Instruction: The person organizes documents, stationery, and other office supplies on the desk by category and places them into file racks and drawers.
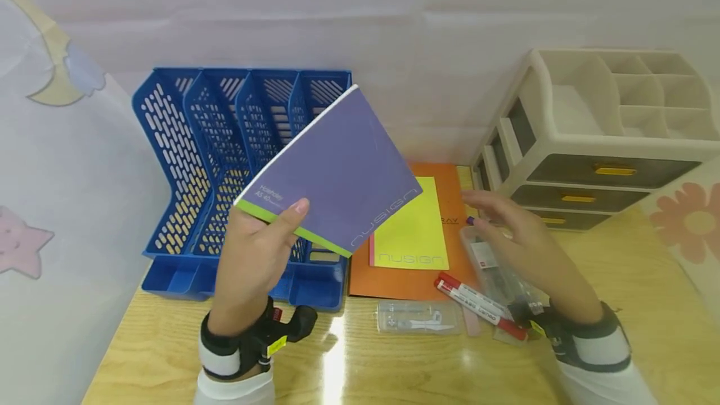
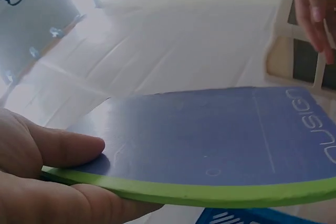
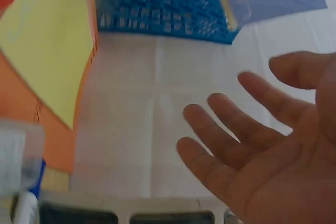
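My left hand grips a purple notebook by its green spine, thumb on the cover and fingers beneath. The notebook is held up at a slant, overlapping the blue file rack in the head view. In the left wrist view the thumb presses near the green edge. My right hand hovers over the clear plastic box with nothing in it; its fingers are spread apart in the right wrist view. Below lies a yellow notebook on an orange folder.
A cream drawer organizer with yellow handles stands at the back right. Red-capped markers lie beside the clear box. Near the table's front sits a small clear case with white tools inside. A pale curtain hangs behind everything.
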Tool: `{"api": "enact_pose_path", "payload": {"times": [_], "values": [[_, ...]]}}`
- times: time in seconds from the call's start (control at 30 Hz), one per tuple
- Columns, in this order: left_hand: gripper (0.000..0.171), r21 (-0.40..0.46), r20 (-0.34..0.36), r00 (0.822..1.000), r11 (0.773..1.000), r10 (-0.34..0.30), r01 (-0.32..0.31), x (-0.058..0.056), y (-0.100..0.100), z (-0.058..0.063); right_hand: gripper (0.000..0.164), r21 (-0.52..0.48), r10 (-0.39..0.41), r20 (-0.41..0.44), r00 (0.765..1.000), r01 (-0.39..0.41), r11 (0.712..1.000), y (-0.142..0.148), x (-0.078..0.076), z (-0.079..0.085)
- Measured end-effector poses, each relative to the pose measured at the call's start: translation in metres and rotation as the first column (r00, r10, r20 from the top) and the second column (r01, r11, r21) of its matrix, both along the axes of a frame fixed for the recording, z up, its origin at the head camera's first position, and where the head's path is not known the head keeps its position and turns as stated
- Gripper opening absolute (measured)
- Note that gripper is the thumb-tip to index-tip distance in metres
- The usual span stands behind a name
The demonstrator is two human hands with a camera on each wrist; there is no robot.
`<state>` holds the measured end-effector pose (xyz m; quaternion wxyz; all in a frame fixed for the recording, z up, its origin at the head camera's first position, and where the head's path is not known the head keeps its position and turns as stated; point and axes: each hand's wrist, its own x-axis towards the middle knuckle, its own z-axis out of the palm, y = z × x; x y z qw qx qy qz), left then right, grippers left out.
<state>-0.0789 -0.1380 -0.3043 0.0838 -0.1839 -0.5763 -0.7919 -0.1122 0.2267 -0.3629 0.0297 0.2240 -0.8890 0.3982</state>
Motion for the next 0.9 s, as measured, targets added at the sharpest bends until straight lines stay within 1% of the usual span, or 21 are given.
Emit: {"api": "enact_pose_path", "payload": {"times": [0.07, 0.13, 0.2, 0.27, 0.3, 0.37, 0.4, 0.5, 0.6, 0.67, 0.77, 0.9], "values": [[0.042, -0.014, -0.030, 0.999, 1.000, -0.020, 0.020, 0.001, -0.012, 0.004, 0.046, 0.105, -0.005, -0.038, 0.999, 0.009, 0.994, 0.005, 0.000, 0.002], [0.043, -0.040, -0.027, 0.999, 0.999, -0.017, 0.016, 0.002, -0.023, 0.007, 0.049, 0.165, 0.012, -0.039, 0.999, -0.006, 0.986, 0.008, -0.001, 0.003], [0.043, -0.036, -0.012, 1.000, 0.999, -0.007, 0.007, 0.004, -0.031, 0.011, 0.053, 0.199, 0.016, -0.002, 1.000, -0.015, 0.980, 0.009, -0.001, 0.003], [0.042, -0.015, -0.004, 1.000, 1.000, -0.001, 0.001, 0.004, -0.037, 0.012, 0.057, 0.231, 0.022, 0.039, 0.999, -0.030, 0.973, 0.009, -0.002, 0.003], [0.042, -0.014, 0.007, 1.000, 1.000, 0.014, -0.014, 0.005, -0.040, 0.013, 0.058, 0.243, 0.023, 0.065, 0.998, -0.038, 0.969, 0.009, -0.002, 0.004], [0.043, 0.009, 0.014, 1.000, 1.000, 0.026, -0.027, 0.005, -0.044, 0.014, 0.059, 0.262, 0.025, 0.110, 0.994, -0.053, 0.964, 0.009, -0.003, 0.004], [0.044, 0.039, 0.007, 1.000, 0.999, 0.009, -0.009, 0.005, -0.047, 0.013, 0.059, 0.267, 0.036, 0.120, 0.992, -0.067, 0.961, 0.009, -0.003, 0.004], [0.046, 0.093, -0.017, 1.000, 0.996, -0.010, 0.011, 0.005, -0.053, 0.013, 0.058, 0.285, 0.045, 0.136, 0.990, -0.082, 0.955, 0.011, -0.003, 0.004], [0.047, 0.172, -0.053, 0.997, 0.983, -0.053, 0.061, 0.004, -0.058, 0.013, 0.056, 0.301, 0.051, 0.149, 0.988, -0.094, 0.949, 0.012, -0.002, 0.005], [0.047, 0.186, -0.059, 0.997, 0.981, -0.045, 0.055, 0.005, -0.060, 0.012, 0.054, 0.306, 0.061, 0.153, 0.986, -0.106, 0.946, 0.012, 0.000, 0.005], [0.047, 0.188, -0.045, 0.999, 0.982, -0.016, 0.024, 0.005, -0.062, 0.013, 0.053, 0.307, 0.072, 0.158, 0.985, -0.118, 0.944, 0.009, 0.001, 0.006], [0.047, 0.146, 0.001, 0.999, 0.989, 0.038, -0.038, 0.005, -0.062, 0.014, 0.054, 0.314, 0.085, 0.138, 0.987, -0.125, 0.941, 0.008, 0.003, 0.003]]}}
